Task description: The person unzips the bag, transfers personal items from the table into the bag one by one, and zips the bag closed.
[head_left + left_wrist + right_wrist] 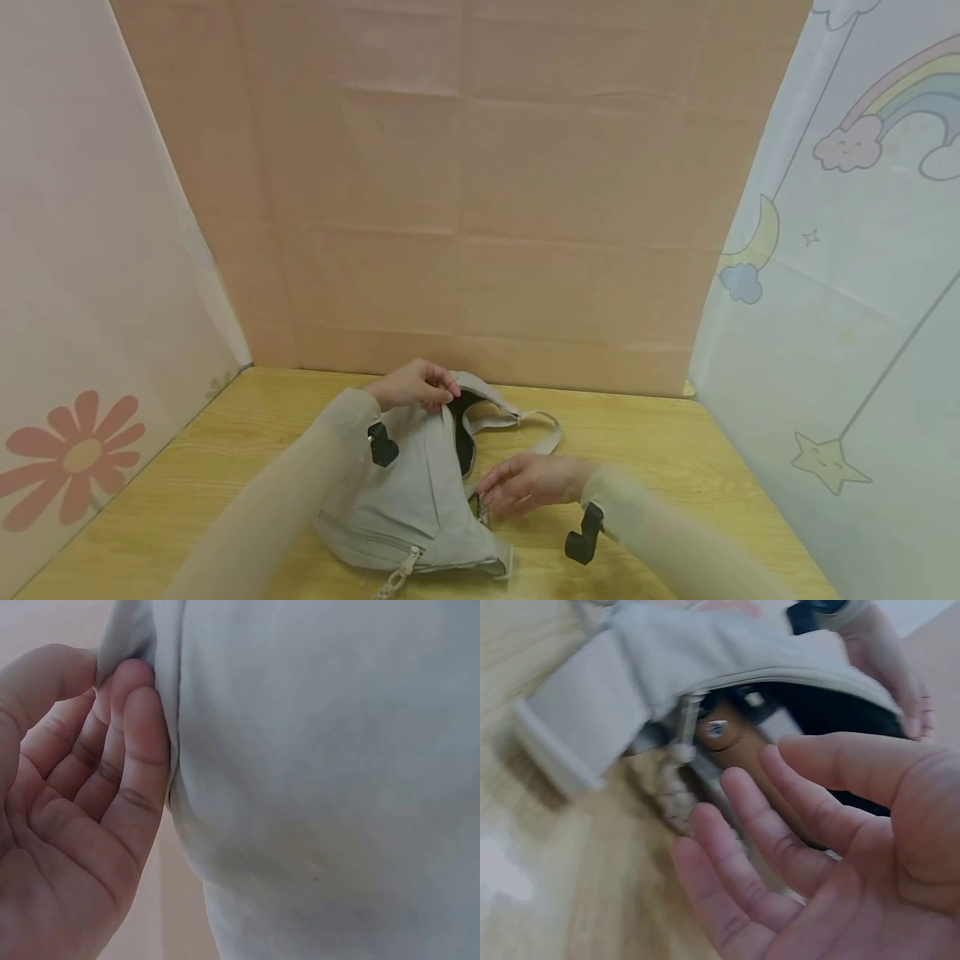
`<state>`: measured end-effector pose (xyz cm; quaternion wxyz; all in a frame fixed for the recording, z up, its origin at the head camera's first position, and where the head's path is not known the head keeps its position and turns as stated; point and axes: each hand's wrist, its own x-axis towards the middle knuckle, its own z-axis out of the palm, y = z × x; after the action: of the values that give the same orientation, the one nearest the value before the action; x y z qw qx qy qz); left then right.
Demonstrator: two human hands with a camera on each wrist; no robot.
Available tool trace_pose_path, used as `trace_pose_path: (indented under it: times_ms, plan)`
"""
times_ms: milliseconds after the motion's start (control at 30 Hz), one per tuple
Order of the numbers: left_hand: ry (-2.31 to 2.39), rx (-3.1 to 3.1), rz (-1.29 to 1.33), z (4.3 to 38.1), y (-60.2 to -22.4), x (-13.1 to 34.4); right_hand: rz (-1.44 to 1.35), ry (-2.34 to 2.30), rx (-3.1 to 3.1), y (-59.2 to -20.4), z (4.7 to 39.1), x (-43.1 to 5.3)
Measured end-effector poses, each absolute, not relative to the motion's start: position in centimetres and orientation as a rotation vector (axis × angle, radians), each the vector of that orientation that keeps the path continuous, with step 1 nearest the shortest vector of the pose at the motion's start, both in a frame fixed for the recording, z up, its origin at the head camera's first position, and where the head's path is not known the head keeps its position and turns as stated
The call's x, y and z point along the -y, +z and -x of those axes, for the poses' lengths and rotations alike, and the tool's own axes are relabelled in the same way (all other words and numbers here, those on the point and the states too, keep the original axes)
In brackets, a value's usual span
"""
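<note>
A pale grey sling bag (397, 500) lies on the wooden table with its zipped mouth open toward the right, showing a dark lining (465, 446). At the upper end of that mouth, my left hand (416, 385) pinches the fabric edge between thumb and fingers; the left wrist view shows the pinched fold (127, 637) closely. My right hand (532, 483) is beside the lower end of the mouth, fingers extended and holding nothing visible. Inside the mouth, the right wrist view shows a brown item (739, 757) with a metal snap. A zip pull with a braided cord (675, 787) hangs nearby.
The bag's strap (551, 425) loops out over the table to the right. Another zip pull with a cord (405, 571) hangs at the bag's front. Beyond the table (637, 442) stands an orange-brown backdrop (465, 208), with patterned white panels on both sides.
</note>
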<state>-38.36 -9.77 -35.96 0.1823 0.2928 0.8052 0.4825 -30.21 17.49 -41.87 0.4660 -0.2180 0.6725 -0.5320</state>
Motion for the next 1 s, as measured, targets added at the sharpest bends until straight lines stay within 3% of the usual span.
trace_pose_path:
  times_ms: [1000]
  plan:
    - [1.36,-2.291,-0.815,37.7,-35.5,9.7,0.816,-0.893,-1.931,-40.7,30.4,-15.8]
